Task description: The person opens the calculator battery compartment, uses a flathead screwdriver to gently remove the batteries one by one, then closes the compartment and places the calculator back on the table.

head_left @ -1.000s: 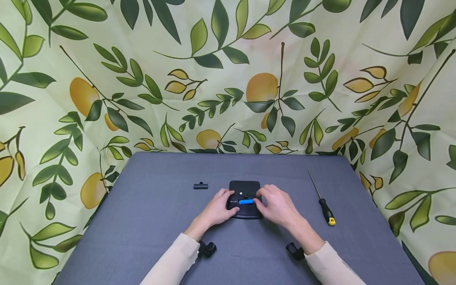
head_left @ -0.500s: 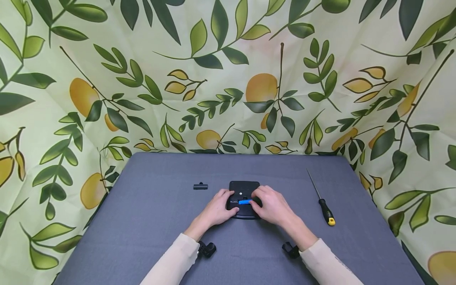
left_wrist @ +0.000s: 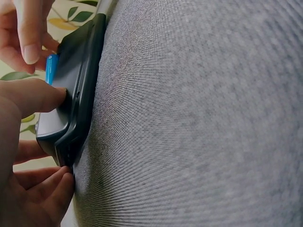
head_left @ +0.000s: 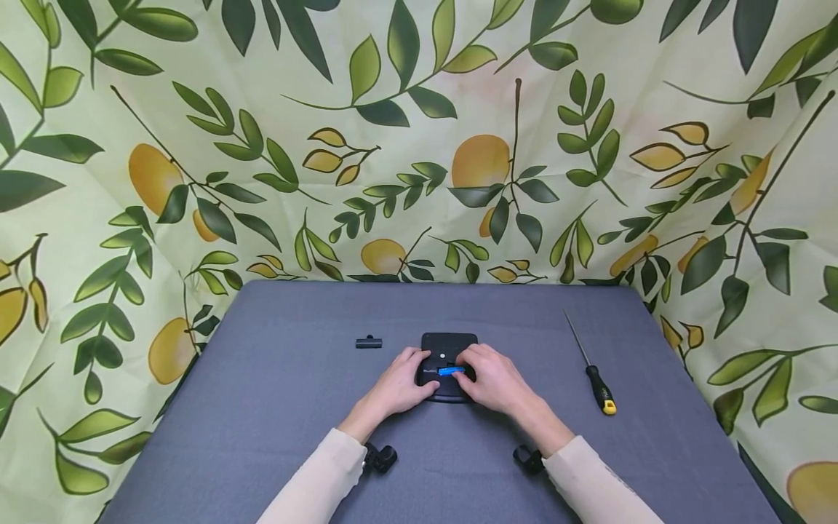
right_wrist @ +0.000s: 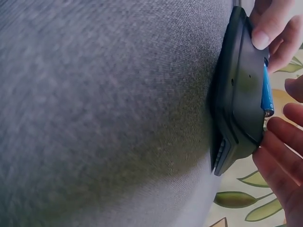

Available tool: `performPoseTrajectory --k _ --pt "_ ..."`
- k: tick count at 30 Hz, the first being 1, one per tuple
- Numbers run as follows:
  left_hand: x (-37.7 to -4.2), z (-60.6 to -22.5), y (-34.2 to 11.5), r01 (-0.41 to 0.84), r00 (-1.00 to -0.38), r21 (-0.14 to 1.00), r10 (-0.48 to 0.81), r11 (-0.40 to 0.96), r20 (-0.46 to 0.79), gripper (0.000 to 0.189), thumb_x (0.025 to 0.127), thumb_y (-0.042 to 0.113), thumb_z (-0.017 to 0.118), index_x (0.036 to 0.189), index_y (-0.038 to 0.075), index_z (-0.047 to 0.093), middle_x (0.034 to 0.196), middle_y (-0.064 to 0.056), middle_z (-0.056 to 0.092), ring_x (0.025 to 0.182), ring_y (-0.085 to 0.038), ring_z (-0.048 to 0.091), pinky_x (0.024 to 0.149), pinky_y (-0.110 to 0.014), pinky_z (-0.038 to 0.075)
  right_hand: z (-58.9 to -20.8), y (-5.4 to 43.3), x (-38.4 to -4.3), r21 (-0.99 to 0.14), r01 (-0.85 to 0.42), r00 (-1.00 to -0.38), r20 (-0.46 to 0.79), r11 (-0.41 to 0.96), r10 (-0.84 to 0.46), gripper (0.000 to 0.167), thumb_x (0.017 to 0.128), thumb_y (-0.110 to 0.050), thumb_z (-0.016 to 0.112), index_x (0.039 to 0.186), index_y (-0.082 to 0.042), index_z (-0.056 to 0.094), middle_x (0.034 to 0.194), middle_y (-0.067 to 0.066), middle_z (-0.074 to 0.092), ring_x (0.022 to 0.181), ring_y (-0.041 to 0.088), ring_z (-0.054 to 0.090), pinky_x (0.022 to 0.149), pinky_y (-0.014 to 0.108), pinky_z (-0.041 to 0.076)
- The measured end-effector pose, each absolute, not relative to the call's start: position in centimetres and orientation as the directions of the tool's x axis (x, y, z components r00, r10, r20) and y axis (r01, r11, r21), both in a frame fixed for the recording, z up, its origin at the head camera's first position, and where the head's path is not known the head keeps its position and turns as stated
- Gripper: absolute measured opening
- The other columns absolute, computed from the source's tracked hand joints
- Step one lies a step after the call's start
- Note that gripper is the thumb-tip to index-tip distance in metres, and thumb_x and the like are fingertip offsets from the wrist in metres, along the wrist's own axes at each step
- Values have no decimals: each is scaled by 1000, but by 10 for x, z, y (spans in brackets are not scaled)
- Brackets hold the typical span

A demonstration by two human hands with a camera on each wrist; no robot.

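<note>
A black calculator [head_left: 449, 342] lies back side up on the table, a row of small keys showing under its edge in the right wrist view. A blue battery [head_left: 449, 371] sits tilted in its battery slot, one end raised above the case [right_wrist: 268, 97]. My left hand [head_left: 398, 382] grips the calculator's left side, thumb on the back and fingers along the edge. The right hand [head_left: 494, 375] is over the right side, fingers [right_wrist: 279, 137] slightly bent and spread, one fingertip right by the battery's raised end and another at the case corner.
A small black battery cover [head_left: 369, 343] with a tab lies left of the calculator. A screwdriver [head_left: 599, 389] with a black and yellow handle lies to the right. Grey cloth covers the table [head_left: 294, 320]; a leaf-patterned curtain [head_left: 419, 145] hangs behind it.
My right hand has moved a little to the left over the calculator, along the battery. The left hand, calculator, cover and screwdriver stay in place.
</note>
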State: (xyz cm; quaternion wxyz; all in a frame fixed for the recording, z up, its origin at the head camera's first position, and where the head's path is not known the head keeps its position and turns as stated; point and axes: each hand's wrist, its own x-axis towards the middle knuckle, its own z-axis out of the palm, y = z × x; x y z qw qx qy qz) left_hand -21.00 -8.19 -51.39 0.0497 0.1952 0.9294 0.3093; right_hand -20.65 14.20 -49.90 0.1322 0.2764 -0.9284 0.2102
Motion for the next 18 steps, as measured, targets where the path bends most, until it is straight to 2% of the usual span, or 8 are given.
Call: performPoseTrajectory --k 18 --pt "-210 -513 -80 322 -922 593 388 738 17 62 93 34 71 144 4 54 141 -16 52 130 -33 52 107 -50 43 -502 136 -211 -270 -585 -805 313 765 -504 25 86 -26 82 104 -11 76 98 -2 66 87 14 58 76 34 53"
